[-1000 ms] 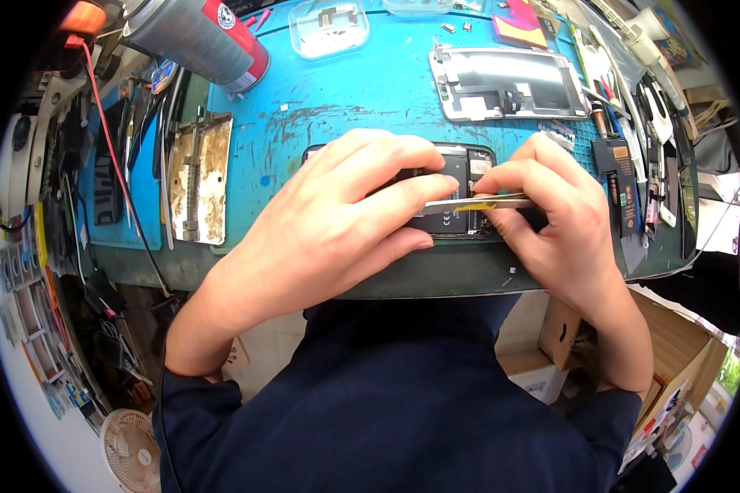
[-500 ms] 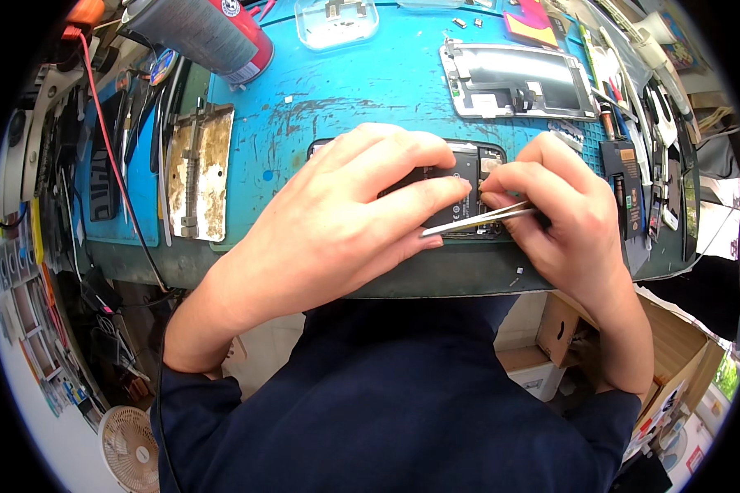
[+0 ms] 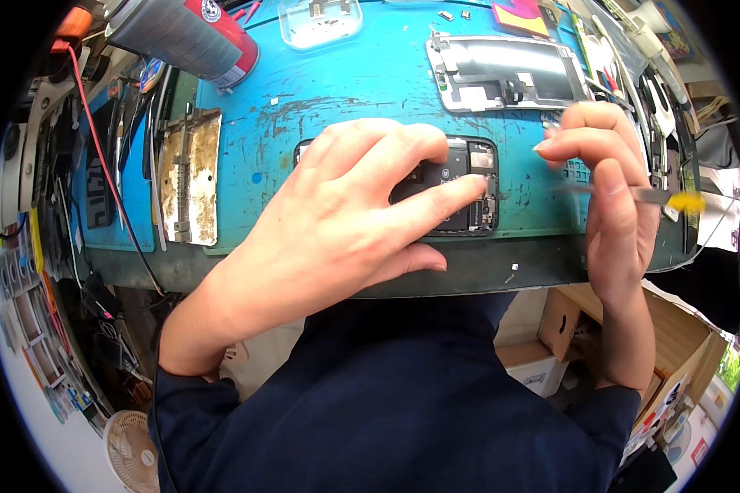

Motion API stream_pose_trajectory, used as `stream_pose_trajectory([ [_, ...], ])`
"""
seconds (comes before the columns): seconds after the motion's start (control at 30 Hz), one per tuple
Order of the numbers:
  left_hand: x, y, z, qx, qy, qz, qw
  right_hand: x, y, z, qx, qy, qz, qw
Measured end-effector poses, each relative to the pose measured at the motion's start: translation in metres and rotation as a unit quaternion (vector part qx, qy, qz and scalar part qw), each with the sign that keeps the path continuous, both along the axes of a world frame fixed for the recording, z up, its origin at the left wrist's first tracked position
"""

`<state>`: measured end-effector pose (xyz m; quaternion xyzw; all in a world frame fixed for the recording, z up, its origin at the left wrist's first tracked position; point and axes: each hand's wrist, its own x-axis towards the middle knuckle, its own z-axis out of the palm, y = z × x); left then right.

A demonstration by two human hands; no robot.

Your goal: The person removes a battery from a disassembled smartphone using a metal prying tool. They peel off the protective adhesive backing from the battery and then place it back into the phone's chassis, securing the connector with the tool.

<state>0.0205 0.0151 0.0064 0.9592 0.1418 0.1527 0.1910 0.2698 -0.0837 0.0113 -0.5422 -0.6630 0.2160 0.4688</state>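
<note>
An opened phone (image 3: 460,218) lies on the blue mat, its black battery and inner parts exposed. My left hand (image 3: 337,201) is spread over its left portion, hiding much of it. The index fingertip touches the parts near the phone's right end, and the thumb sticks out below the lower edge. To the right, apart from the phone, my right hand (image 3: 617,197) is raised with bent fingers. It holds what look like tweezers (image 3: 651,195), grey with a yellow patch and blurred by motion.
Beyond the phone lies a detached screen assembly (image 3: 514,70). A clear tub (image 3: 321,33) and a grey-red can (image 3: 185,41) stand at the back. A stained metal holder (image 3: 191,177) is at left. Tools (image 3: 633,107) crowd the right side; a tiny part (image 3: 515,267) sits near the front edge.
My right hand has pulled away from the phone to the right and turned, carrying the tweezers. My left index finger now reaches further onto the phone's right end. The whole view has shifted slightly.
</note>
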Motion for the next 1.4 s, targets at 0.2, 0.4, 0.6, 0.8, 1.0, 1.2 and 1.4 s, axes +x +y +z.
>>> stream_pose_trajectory([
  [0.2,0.001,0.009,0.001,-0.014,-0.001,-0.016,1.000,-0.014,-0.016,0.009,-0.169,0.090,-0.001,0.981],
  [0.4,0.003,0.022,0.004,-0.055,-0.001,-0.053,0.997,-0.013,-0.014,0.005,-0.149,0.085,0.059,0.983],
  [0.6,0.004,0.024,0.002,-0.071,-0.008,-0.062,0.996,-0.012,-0.007,0.002,-0.062,-0.070,0.063,0.994],
  [0.8,0.003,0.024,0.000,-0.074,-0.013,-0.059,0.995,-0.013,-0.001,0.006,-0.052,-0.107,0.076,0.990],
  [1.0,0.003,0.024,-0.001,-0.071,-0.015,-0.061,0.996,-0.013,0.001,0.012,-0.058,-0.133,0.095,0.985],
  [1.2,0.002,0.024,-0.002,-0.071,-0.019,-0.060,0.995,-0.011,0.006,0.012,-0.056,-0.132,0.119,0.982],
  [1.4,0.003,0.024,-0.002,-0.071,-0.023,-0.064,0.995,-0.009,0.011,0.015,-0.055,-0.163,0.135,0.976],
])
